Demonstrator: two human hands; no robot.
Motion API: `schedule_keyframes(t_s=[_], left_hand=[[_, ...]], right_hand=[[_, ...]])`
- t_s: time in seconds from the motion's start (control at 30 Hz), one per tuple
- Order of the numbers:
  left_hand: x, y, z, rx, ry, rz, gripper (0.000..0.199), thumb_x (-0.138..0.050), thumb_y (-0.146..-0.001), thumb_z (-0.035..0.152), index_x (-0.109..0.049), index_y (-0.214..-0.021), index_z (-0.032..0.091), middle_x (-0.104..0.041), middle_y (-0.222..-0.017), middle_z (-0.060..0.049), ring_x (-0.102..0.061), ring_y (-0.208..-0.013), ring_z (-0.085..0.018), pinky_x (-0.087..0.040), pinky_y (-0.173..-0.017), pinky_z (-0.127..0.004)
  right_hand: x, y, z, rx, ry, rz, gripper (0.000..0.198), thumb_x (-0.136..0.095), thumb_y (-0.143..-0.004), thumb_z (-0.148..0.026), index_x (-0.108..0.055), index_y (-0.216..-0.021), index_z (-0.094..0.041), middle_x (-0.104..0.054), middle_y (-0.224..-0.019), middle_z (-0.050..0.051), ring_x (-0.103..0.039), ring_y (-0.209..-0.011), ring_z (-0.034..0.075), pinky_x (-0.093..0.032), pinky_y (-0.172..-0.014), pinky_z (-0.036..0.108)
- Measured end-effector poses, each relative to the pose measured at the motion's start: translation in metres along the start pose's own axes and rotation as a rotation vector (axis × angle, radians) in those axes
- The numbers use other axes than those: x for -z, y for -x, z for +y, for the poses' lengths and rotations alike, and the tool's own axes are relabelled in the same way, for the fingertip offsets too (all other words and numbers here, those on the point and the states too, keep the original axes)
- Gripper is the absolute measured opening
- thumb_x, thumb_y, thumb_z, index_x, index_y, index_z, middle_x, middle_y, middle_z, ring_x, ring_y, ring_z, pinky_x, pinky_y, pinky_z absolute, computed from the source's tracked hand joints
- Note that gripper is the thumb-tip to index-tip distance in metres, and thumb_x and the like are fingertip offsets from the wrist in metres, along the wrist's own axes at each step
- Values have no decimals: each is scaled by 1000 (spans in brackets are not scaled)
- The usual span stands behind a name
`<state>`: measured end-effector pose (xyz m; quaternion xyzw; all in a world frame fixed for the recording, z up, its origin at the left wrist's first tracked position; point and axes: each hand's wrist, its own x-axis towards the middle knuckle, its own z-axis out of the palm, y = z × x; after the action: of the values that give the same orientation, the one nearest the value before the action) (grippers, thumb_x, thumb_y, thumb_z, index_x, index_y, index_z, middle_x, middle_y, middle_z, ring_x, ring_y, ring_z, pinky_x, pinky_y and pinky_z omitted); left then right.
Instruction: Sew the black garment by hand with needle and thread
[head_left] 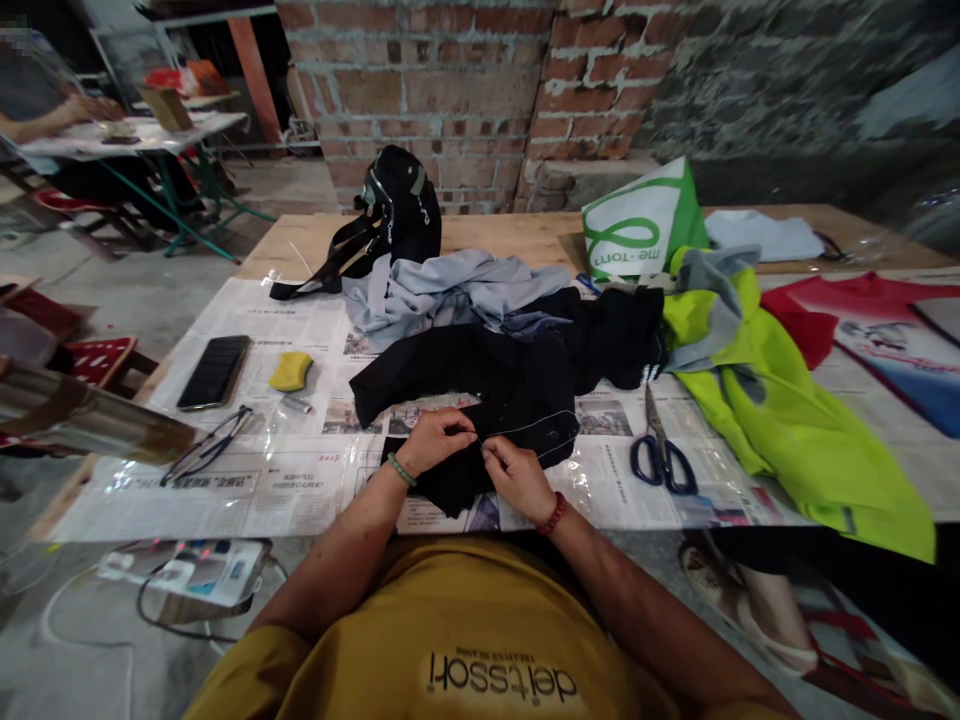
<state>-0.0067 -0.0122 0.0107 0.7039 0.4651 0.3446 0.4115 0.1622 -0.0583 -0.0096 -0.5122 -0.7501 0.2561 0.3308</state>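
A mustard shirt (465,650) sits nearest my remote camera; beyond, at near centre, I find the left hand (442,440) and right hand (517,478) pinched, contents indiscernible, at the black garment (517,385), best kept taut, I judge, with the pale thread (553,415) untangled.

Left grip (439,442) and right grip (519,482) close together at black garment (517,375)

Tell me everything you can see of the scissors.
The scissors have grey metal blades and dark blue, plastic-looking looped handles. They lie on the newspaper, left of the yellow-green garment, tips pointing to the far side, loops nearer. The blades look nearly shut. No hand touches them; whether the tips meet the black cloth beyond is unclear.
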Motion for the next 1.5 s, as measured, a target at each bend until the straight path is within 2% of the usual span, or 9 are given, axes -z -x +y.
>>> schedule_keyframes(t_s=[0.27, 0.57, 0.8, 0.9, 1.07, 1.4, 1.5], left_hand=[[-2, 3, 1, -188, -78, 26, 9, -63, -73, 19, -69, -68, 15, -65, -67, -3, -58, -65, -12, -45, -66, -23], [-6, 4, -3, -323, -99, 73, 9, -62, -74, 14, -68, -68, 15, -65, -63, -2, -59, -60, -10, -46, -59, -21], [-9, 7, -5, -467, -218, 115, 12, -58, -77, 13, -69, -72, 15, -66, -66, -3, -60, -63, -11, -47, -61, -20], [-12, 8, -6, -492, -252, 91, 14, -56, -78, 14, -68, -72, 16, -65, -67, -3, -60, -63, -10, -47, -60, -20], [-15, 9, -5, -469, -228, 33, 15, -54, -79, 15, -68, -75, 16, -65, -70, -4, -59, -66, -11, -47, -62, -20], [-10, 5, -3, -216, -184, 51, 12, -64, -71, 19, -69, -81, 16, -68, -78, -4, -62, -72, -14, -49, -70, -24], [-11, 5, -5, -204, -174, 26, 15, -64, -71, 19, -70, -85, 15, -69, -80, -5, -63, -72, -14, -50, -69, -24]], right_hand=[[-1, 1, -1, 17, 42, 9, 15, -39, -85, -21, -52, -77, -21, -54, -61, -1, -53, -54, 12, -37, -56, 22], [-4, 3, 4, 45, 94, 21, 16, -36, -87, -22, -51, -84, -19, -57, -65, 2, -56, -55, 13, -38, -56, 23], [-6, 4, 5, 41, 90, 25, 17, -35, -88, -22, -51, -85, -20, -60, -67, 3, -58, -58, 14, -40, -57, 23], [-5, 3, 5, 29, 76, 36, 17, -35, -87, -21, -52, -85, -20, -60, -67, 2, -58, -58, 14, -40, -57, 23], [-4, 1, 4, -3, 27, 62, 15, -37, -85, -21, -52, -85, -20, -60, -65, 2, -59, -59, 14, -40, -56, 22], [-3, -1, -2, -73, -55, 64, 15, -39, -85, -22, -54, -88, -21, -62, -69, 1, -59, -61, 14, -42, -58, 23], [-2, 1, -3, -104, -83, 57, 14, -40, -84, -22, -52, -92, -21, -62, -71, 1, -59, -63, 15, -42, -58, 24]])
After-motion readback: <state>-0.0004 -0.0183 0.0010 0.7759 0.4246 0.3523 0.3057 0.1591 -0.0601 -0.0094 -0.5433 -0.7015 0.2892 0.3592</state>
